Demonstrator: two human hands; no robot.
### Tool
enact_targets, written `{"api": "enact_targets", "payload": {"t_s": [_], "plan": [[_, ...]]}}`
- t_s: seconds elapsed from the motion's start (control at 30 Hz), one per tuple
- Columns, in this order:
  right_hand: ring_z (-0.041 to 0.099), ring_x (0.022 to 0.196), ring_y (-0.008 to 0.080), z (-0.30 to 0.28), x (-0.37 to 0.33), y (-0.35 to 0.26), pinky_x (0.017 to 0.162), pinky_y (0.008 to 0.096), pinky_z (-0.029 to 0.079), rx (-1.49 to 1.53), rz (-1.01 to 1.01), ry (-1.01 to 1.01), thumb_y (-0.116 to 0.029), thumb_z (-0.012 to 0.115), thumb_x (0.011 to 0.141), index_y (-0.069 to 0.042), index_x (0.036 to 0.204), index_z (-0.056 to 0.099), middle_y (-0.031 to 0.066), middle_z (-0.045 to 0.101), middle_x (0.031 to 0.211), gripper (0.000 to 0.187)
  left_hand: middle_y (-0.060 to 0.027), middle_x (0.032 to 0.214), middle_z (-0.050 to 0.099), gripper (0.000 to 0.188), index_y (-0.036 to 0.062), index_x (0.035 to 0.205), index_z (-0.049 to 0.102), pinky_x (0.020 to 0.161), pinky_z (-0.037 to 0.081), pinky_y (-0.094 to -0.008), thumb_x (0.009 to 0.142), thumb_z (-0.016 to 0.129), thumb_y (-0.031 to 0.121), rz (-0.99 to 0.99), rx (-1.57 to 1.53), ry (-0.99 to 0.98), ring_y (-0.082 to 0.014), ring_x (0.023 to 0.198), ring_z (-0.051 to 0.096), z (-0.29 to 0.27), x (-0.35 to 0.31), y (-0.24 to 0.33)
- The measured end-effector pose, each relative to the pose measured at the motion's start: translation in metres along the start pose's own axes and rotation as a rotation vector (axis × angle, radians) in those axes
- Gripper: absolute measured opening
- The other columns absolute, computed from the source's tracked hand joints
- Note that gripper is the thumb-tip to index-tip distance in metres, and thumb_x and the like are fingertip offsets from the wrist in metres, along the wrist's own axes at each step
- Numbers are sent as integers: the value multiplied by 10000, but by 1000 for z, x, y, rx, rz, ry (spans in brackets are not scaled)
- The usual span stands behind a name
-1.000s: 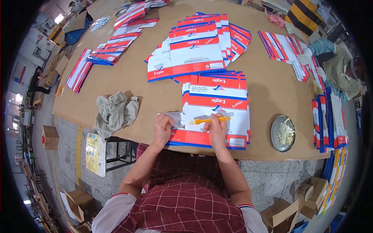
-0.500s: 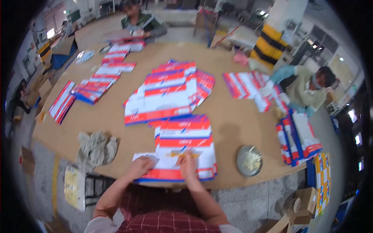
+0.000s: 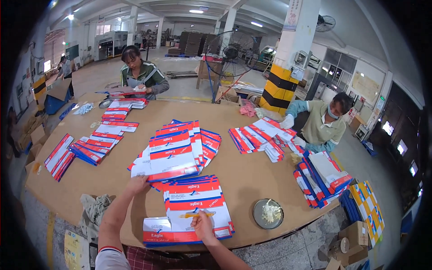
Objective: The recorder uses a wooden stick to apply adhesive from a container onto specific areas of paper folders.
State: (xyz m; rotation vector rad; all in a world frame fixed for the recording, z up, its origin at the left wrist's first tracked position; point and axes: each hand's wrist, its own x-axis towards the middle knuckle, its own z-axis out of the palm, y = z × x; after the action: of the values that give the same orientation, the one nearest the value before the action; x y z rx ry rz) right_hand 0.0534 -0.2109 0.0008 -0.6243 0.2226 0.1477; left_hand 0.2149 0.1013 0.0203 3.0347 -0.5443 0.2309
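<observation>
While right hand (image 3: 203,224) holds yellow brush (image 3: 197,215), flat cartons (image 3: 183,208), red-white, blue-edged

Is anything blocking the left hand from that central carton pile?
Nothing visible: the left hand is at the near left corner of the pile. The right hand, with a yellow tool, is over the nearer stack.

We see a slim yellow brush (image 3: 191,215), nearly level, over the flat near stack (image 3: 180,224) of red, white and blue carton blanks at the lower centre of the frame. Just above, left of centre, we have the far stack (image 3: 170,153) in the same colours, its flat blanks overlapping and fanned askew.
</observation>
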Motion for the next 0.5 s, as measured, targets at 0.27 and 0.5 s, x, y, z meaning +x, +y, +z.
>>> {"api": "enact_targets", "payload": {"t_s": [0.27,0.5], "plan": [[504,488,174,52,-62,-28,481,295,431,-129,-63,-187,-176,453,900,-88,821,417,87,510,580,123,-147,934,602,253,28,1014,534,696,488,-367,778,481,101,119,94,428,-266,845,601,-113,-68,65],[507,485,185,64,-61,-19,465,301,445,-407,-196,-195,-108,453,884,-65,821,411,95,498,600,87,-131,994,588,386,-9,1075,522,765,468,-356,744,547,187,322,-59,125,-265,921,572,-98,-192,173]]}}
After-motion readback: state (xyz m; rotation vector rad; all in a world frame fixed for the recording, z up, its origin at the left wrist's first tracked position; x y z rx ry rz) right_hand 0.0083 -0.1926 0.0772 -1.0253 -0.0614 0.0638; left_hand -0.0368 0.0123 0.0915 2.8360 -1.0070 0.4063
